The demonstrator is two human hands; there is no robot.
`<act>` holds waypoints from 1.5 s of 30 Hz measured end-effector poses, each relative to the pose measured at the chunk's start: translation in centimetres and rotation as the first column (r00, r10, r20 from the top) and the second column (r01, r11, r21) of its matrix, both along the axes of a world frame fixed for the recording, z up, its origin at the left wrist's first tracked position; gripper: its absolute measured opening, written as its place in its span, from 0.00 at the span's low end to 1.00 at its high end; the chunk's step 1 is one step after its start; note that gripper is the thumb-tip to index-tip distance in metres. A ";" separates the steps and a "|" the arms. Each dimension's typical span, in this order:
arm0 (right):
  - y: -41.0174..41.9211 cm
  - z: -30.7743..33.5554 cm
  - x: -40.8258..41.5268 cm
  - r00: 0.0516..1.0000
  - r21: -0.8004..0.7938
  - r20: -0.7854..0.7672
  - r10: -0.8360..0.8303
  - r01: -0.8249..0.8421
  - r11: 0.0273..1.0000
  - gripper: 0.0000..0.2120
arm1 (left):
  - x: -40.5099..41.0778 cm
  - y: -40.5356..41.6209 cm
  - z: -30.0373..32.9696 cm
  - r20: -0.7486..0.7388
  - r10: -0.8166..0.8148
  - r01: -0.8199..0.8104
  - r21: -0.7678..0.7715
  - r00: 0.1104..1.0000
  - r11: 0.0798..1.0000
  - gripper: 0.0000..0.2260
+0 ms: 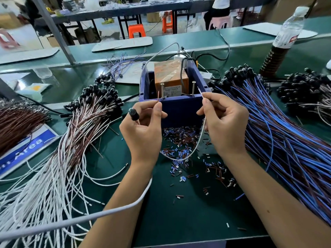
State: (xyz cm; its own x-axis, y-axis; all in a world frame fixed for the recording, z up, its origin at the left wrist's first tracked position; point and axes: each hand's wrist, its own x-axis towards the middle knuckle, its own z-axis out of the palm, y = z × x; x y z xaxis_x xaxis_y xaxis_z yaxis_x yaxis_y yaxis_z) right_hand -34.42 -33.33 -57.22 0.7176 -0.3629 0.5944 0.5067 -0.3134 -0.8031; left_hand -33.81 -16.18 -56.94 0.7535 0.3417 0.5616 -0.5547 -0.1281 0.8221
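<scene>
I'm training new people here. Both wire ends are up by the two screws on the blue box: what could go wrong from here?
1. The left hand and right hand pinch the brown wire end and white wire end close to the tips; fingers may touch the left screw or right screw, possibly live contacts.
2. The hanging white wire loop could snag or drag the cut insulation bits below.

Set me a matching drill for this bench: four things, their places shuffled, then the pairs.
Things: 1 brown wire; 2 white wire; 3 offcuts; 4 orange unit.
Places: A inside the blue box; B on the green mat; C pinched by the right hand; D pinched by the left hand.
Pairs: 1-D, 2-C, 3-B, 4-A.
</scene>
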 end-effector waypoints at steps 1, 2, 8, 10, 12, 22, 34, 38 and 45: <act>0.0 0.0 0.0 1.000 -0.034 0.007 -0.022 0.023 0.999 0.08 | 0.1 0.0 0.0 0.000 0.033 -0.033 0.002 0.999 0.999 0.02; 0.0 0.0 0.0 0.999 -0.067 0.012 -0.040 0.041 0.997 0.09 | 0.1 0.1 0.0 -0.001 0.060 -0.060 0.006 0.998 0.998 0.03; 0.3 0.3 0.1 0.996 -0.132 0.035 -0.079 0.083 0.988 0.09 | 0.7 0.1 0.2 0.004 0.152 -0.152 0.071 0.988 0.986 0.06; 0.4 0.4 0.1 0.996 -0.143 0.041 -0.082 0.087 0.986 0.09 | 0.8 0.0 0.2 0.013 0.150 -0.151 0.071 0.989 0.986 0.06; 0.5 0.4 0.0 0.996 -0.152 0.047 -0.081 0.087 0.985 0.09 | 0.8 0.1 0.2 0.017 0.138 -0.139 0.080 0.990 0.987 0.06; 0.5 0.5 -0.2 0.994 -0.173 0.054 -0.090 0.098 0.980 0.09 | 0.9 0.2 0.1 0.013 0.076 -0.077 0.087 0.997 0.993 0.06; 0.6 0.5 -0.2 0.993 -0.174 0.060 -0.100 0.109 0.979 0.09 | 1.3 0.0 0.6 0.025 0.074 -0.075 0.070 0.997 0.995 0.05; 0.6 0.7 -0.2 0.992 -0.178 0.063 -0.111 0.120 0.977 0.09 | 1.4 0.1 0.5 0.035 0.076 -0.079 0.101 0.996 0.992 0.05; 0.7 0.9 -0.4 0.988 -0.221 0.046 -0.151 0.157 0.963 0.09 | 1.6 0.1 0.4 0.062 0.107 -0.115 0.131 0.992 0.985 0.04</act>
State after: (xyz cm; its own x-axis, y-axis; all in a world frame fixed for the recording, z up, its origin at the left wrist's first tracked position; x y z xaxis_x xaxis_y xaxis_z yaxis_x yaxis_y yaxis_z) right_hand -34.80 -32.59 -56.31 0.6454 -0.3233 0.6921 0.4598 -0.5591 -0.6900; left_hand -32.21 -16.03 -56.58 0.6822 0.3405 0.6470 -0.5742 -0.2984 0.7624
